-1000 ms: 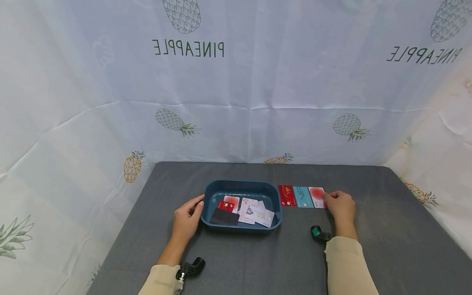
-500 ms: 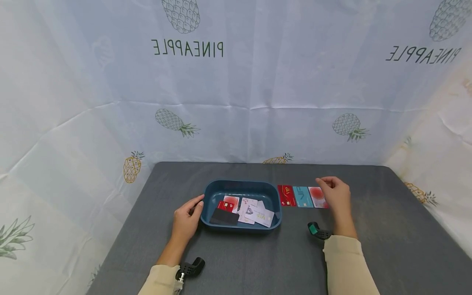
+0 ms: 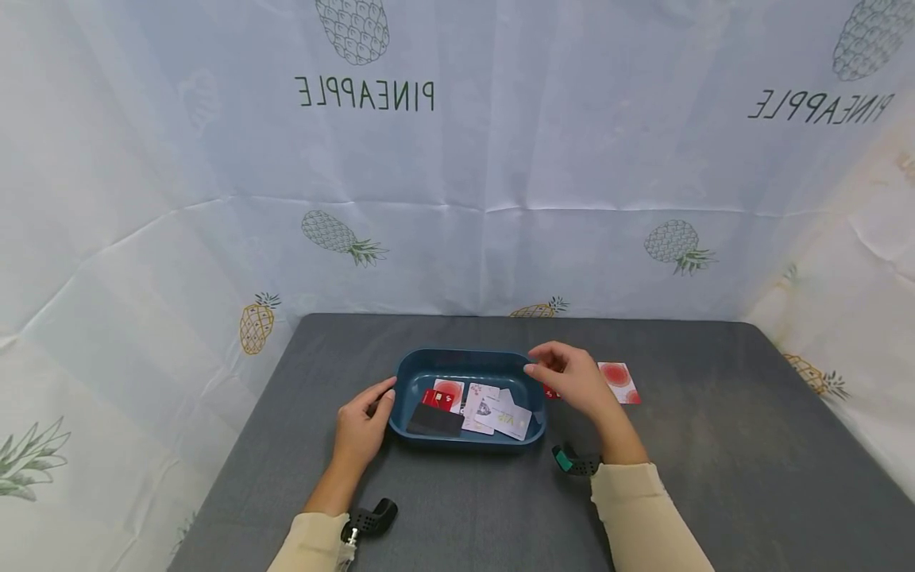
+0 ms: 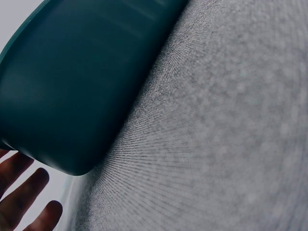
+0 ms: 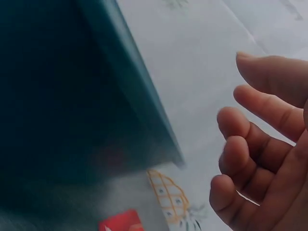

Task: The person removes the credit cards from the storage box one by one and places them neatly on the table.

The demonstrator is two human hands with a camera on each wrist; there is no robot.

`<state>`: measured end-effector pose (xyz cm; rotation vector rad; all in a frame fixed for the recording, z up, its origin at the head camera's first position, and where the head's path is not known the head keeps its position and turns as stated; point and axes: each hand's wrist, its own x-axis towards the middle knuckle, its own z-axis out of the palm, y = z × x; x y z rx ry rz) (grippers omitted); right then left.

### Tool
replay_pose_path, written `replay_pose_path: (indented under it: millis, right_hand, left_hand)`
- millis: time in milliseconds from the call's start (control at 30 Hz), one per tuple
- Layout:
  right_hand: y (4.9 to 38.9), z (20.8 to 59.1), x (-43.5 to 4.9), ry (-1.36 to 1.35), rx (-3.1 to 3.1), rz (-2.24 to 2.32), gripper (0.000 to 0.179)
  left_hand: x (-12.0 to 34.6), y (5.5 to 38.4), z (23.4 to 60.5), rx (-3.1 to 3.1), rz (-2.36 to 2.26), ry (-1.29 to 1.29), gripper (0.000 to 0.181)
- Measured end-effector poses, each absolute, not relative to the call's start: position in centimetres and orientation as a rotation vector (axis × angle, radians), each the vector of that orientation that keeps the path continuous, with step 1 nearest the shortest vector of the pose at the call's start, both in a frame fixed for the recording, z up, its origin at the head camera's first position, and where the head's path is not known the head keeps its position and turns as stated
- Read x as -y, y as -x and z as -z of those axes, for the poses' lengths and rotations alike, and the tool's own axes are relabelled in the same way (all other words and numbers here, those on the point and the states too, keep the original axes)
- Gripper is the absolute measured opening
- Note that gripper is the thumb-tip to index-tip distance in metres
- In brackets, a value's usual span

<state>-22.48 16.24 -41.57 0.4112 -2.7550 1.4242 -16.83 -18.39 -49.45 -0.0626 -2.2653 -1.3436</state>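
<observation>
A dark blue rectangular tray (image 3: 465,446) stands on the grey table with several cards in it. My left hand (image 3: 363,421) touches its left end, fingers extended at the rim; in the left wrist view those fingers (image 4: 24,195) are spread beside the tray's corner. Over the right rim hovers my right hand (image 3: 572,381), nothing in its loosely bent fingers, which in the right wrist view (image 5: 260,144) are apart from the tray wall. Beneath this hand a red card (image 5: 122,221) shows partly. Right of it lies a white card with a red circle (image 3: 619,381). The blue card is hidden.
Inside the tray are a black card (image 3: 434,421), a red card (image 3: 438,400), a white VIP card (image 3: 504,419) and others overlapping. A white pineapple-print curtain (image 3: 457,262) hangs behind the grey table (image 3: 500,508).
My right hand has lifted off the white card with the red circle and moved left to the tray's right rim, now covering the blue card. My left hand has stayed put.
</observation>
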Motion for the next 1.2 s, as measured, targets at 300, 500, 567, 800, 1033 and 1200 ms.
replay_pose_path:
  millis: [300, 500, 567, 800, 1033, 1200]
  right_hand:
    - [22.2, 42.5, -13.3, -0.578, 2.820, -1.267, 0.031]
    - [22.2, 43.4, -11.7, -0.613, 2.834, -1.184, 0.027]
    - [22.3, 43.7, -11.3, -0.623, 2.852, -1.138, 0.028]
    - [22.1, 44.6, -10.4, -0.588, 2.858, -0.952, 0.026]
    - [21.4, 45.0, -10.3, -0.562, 2.908, -0.826, 0.024]
    - [21.1, 45.0, -10.4, -0.583, 2.906, -0.744, 0.025]
  left_hand:
    - [18.3, 17.1, 49.3, 2.275, 1.345, 0.044, 0.024]
    - [18.3, 17.3, 49.3, 2.248, 1.350, 0.053, 0.024]
    - [18.4, 17.4, 49.5, 2.235, 1.339, 0.070, 0.024]
    - [18.7, 17.7, 50.0, 2.195, 1.325, 0.131, 0.023]
    - [18.6, 17.0, 50.2, 2.210, 1.362, 0.120, 0.024]
    - [18.4, 16.8, 50.0, 2.204, 1.377, 0.111, 0.024]
